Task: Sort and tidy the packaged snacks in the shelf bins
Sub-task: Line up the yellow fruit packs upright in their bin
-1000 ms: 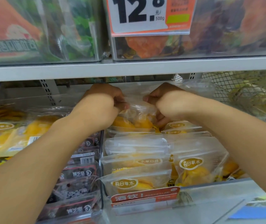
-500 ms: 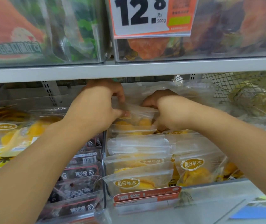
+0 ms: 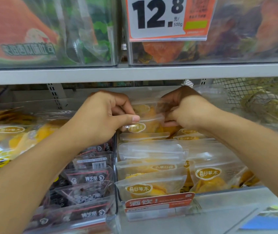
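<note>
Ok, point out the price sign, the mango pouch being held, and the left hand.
price sign point(image 3: 158, 16), head view, on the black digits.
mango pouch point(image 3: 149, 122), head view, on its clear front.
left hand point(image 3: 99, 119), head view, on its back.

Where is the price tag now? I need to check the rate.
In the head view, the price tag hangs top centre on the upper bin, above both hands.

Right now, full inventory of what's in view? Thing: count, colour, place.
held pouch: one, clear with yellow fruit, back of middle bin
stacked pouches: several, clear and yellow, middle bin
dark packets: several, black with red lines, bin to the left
yellow bags: several, far left
price sign: one, white and orange, upper bin front
shelf edge: one, grey, above the hands
left hand: pinches pouch's left top corner
right hand: grips pouch's right top corner
</note>
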